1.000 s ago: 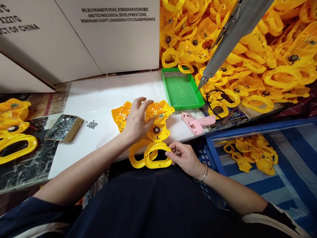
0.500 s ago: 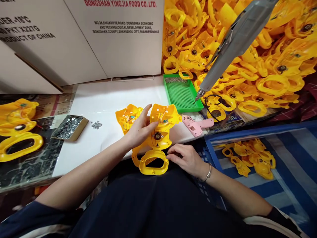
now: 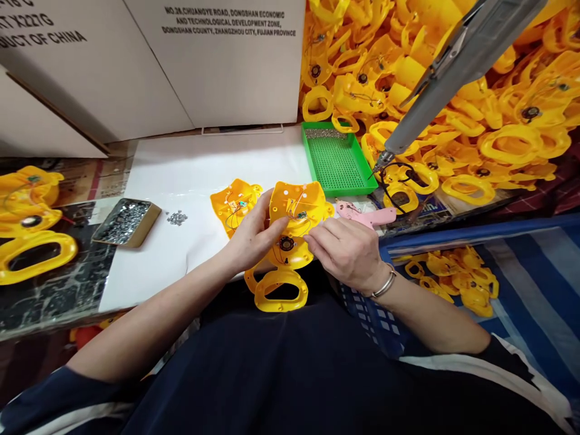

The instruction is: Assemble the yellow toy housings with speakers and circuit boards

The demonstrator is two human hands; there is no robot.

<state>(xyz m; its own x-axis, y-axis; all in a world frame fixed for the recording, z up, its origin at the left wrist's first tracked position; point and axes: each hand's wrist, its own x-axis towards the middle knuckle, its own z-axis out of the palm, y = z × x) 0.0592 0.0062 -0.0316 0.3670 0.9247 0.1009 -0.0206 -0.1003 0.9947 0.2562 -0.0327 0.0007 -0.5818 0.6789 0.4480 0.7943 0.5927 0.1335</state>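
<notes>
A yellow plastic toy shell (image 3: 294,211) with a small speaker, wires and a loop handle stands tilted up at the table's near edge. My left hand (image 3: 254,235) grips its left side, thumb on the inner face. My right hand (image 3: 347,251) holds its right edge, fingers curled by the speaker. A second yellow shell half (image 3: 233,202) lies flat just behind my left hand.
A green perforated tray (image 3: 338,160) and a pink glue gun (image 3: 362,214) lie to the right. A grey electric screwdriver (image 3: 435,84) hangs above a heap of yellow shells (image 3: 475,121). A tin of screws (image 3: 124,220) sits left. Cardboard boxes (image 3: 203,60) stand behind. A blue crate (image 3: 521,254) holds more shells.
My right hand rose from the loop handle to the shell's right edge. The shell has been tipped more upright, and my left hand shifted from lying on it to gripping its side.
</notes>
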